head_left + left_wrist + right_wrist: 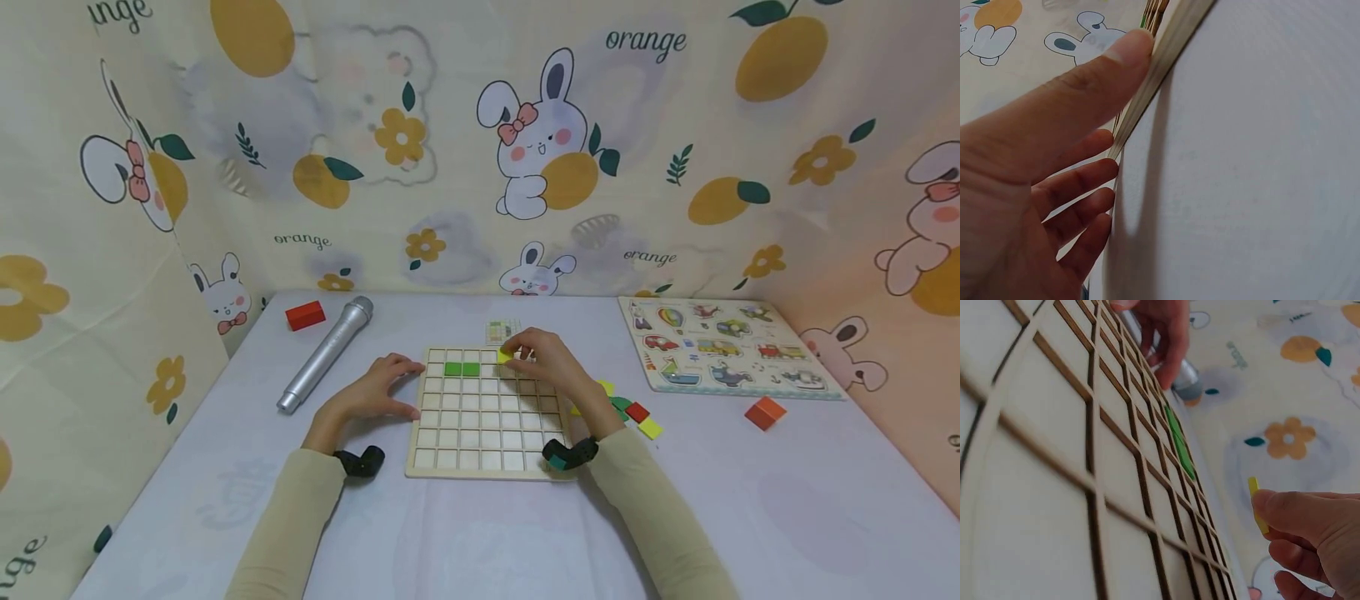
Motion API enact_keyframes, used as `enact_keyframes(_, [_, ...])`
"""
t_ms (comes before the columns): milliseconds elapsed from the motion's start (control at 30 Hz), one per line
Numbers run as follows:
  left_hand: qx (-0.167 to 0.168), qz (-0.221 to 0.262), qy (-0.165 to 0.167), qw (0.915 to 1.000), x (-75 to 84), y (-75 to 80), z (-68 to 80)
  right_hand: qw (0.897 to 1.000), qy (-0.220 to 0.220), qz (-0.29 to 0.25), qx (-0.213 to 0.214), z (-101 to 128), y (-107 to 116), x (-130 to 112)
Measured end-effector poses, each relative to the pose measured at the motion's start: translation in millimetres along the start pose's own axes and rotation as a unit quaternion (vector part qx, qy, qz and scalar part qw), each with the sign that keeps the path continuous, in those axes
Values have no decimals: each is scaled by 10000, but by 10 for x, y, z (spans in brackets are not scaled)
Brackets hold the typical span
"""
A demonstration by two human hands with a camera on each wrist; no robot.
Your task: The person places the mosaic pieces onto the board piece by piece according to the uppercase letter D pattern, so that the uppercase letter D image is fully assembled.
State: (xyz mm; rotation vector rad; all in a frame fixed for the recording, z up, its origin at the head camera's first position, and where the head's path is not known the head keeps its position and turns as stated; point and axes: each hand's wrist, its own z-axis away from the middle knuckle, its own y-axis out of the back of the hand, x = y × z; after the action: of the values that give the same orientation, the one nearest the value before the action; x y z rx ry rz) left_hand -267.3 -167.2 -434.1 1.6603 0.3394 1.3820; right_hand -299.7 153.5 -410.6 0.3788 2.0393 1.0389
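A wooden grid board (459, 477) lies on the table, its square cells edged by thin strips. Two green tiles (462, 369) sit side by side in its second row from the far edge. My left hand (367, 392) touches the board's left edge with its thumb and fingertips, fingers fairly straight. Between the thumb and fingers of my right hand (553, 367) is a thin yellow tile (1258, 506). In the head view this hand is over the far part of the board, right of the green tiles; the right wrist view shows the tile held on edge.
Loose yellow, green and red tiles (637, 412) lie right of the board, partly behind the right forearm. A small patterned card (501, 330) is beyond the board. A silver microphone (327, 353) and red block (305, 315) lie left; a picture puzzle (731, 333) and orange-red block (765, 412) lie right.
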Motion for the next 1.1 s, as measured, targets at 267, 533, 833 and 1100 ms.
enact_keyframes(267, [-29,31,56,10000,2,-6,-2,9996,-149,-55,-212,-78,-174,-72])
enact_keyframes(533, [-16,42,101,9999,7,-7,-2,9986,-492,-55,-190,-75,-300,-41])
enact_keyframes(833, [-1,34,130,9999,35,19,17,9994,-309,74,-123,-79,-333,-14])
enact_keyframes(1100, [-4,50,123,9999,34,8,7,9990,-359,-45,-275,-65,-319,1])
